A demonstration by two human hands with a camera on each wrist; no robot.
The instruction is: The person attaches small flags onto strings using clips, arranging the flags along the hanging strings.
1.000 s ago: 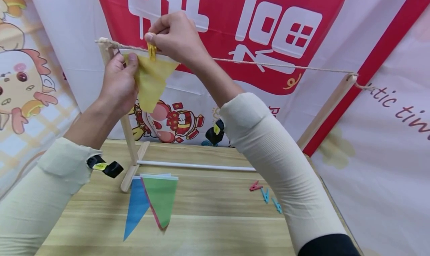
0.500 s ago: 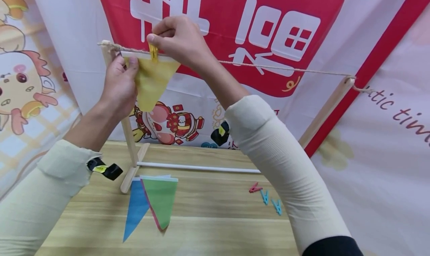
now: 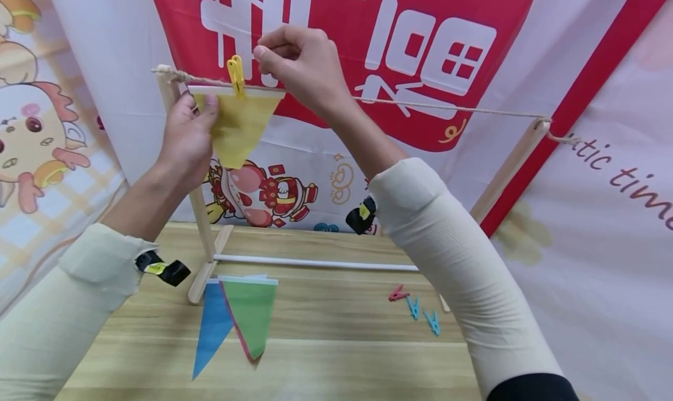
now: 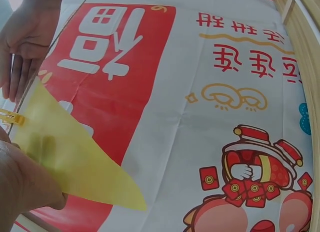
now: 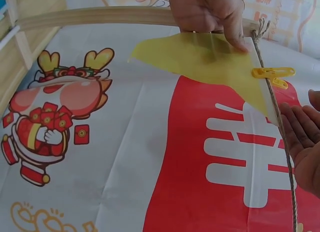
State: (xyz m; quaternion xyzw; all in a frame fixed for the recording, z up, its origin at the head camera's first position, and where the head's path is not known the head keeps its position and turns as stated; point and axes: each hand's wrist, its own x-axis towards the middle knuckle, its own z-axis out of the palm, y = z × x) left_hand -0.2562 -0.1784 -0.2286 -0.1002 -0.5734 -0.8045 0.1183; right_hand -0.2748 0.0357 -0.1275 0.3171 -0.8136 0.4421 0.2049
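Observation:
A yellow pennant (image 3: 239, 129) hangs at the left end of a twine line (image 3: 399, 101), its white top edge along the twine. A yellow clothespin (image 3: 236, 73) grips that edge and the twine together. My left hand (image 3: 186, 135) pinches the pennant's upper left corner between thumb and fingers. Just right of the clothespin, my right hand (image 3: 307, 68) is apart from it and holds nothing. In the right wrist view the right hand's fingers (image 5: 302, 132) are relaxed beside the twine, near the pennant's other corner. The left wrist view shows the pennant (image 4: 75, 152) spread from the left hand.
Wooden posts, left (image 3: 202, 220) and right (image 3: 510, 170), carry the twine, with a white rod (image 3: 310, 263) low between them. Blue (image 3: 210, 325) and green (image 3: 252, 313) pennants overlap on the table. A red clothespin (image 3: 398, 293) and two blue clothespins (image 3: 433, 322) lie to the right.
My right hand has let go of the yellow clothespin and moved right, leaving it clipped on the pennant and twine. The left hand keeps its pinch on the corner.

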